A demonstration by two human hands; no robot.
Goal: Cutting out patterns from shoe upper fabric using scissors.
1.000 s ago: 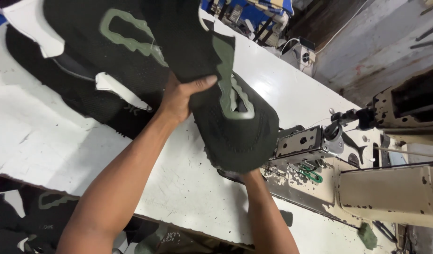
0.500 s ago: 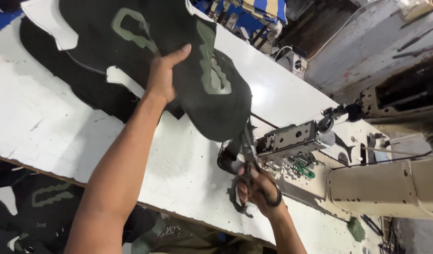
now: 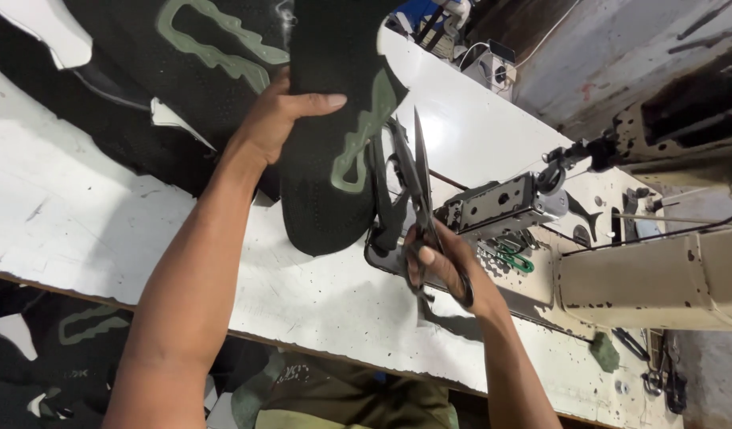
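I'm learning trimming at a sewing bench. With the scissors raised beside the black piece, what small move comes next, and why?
Probably ease the scissors tips toward the edge of the black fabric piece. The right hand holds them blades up, just beside that piece, while the left hand lifts it off the white table.

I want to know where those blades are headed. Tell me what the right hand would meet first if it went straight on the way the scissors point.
Probably the black fabric piece held up by the left hand. The right hand aims the scissors upward alongside its edge; depth is unclear.
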